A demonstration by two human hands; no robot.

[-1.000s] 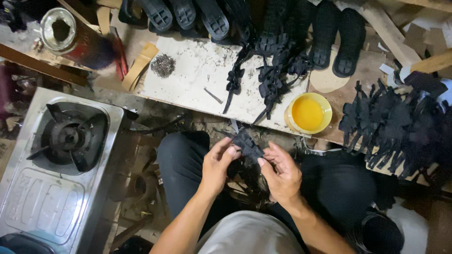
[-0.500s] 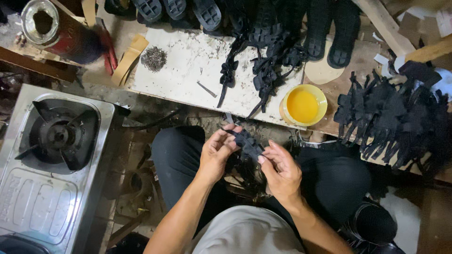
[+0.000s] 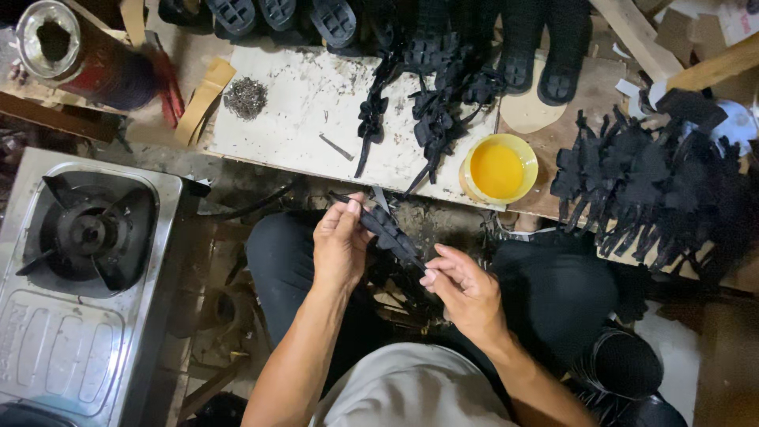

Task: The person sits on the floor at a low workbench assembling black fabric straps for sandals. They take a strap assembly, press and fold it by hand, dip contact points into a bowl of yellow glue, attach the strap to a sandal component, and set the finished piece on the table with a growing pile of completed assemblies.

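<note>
Beside black straps (image 3: 431, 119), bowl (image 3: 500, 168) of yellow glue

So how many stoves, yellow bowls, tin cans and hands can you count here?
Gas stove: 1
Yellow bowl: 1
Tin can: 1
Hands: 2, the left hand and right hand, both on a black strap piece
Total: 5

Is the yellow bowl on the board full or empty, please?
Full: the yellow bowl holds yellow-orange liquid almost to its rim.
</note>
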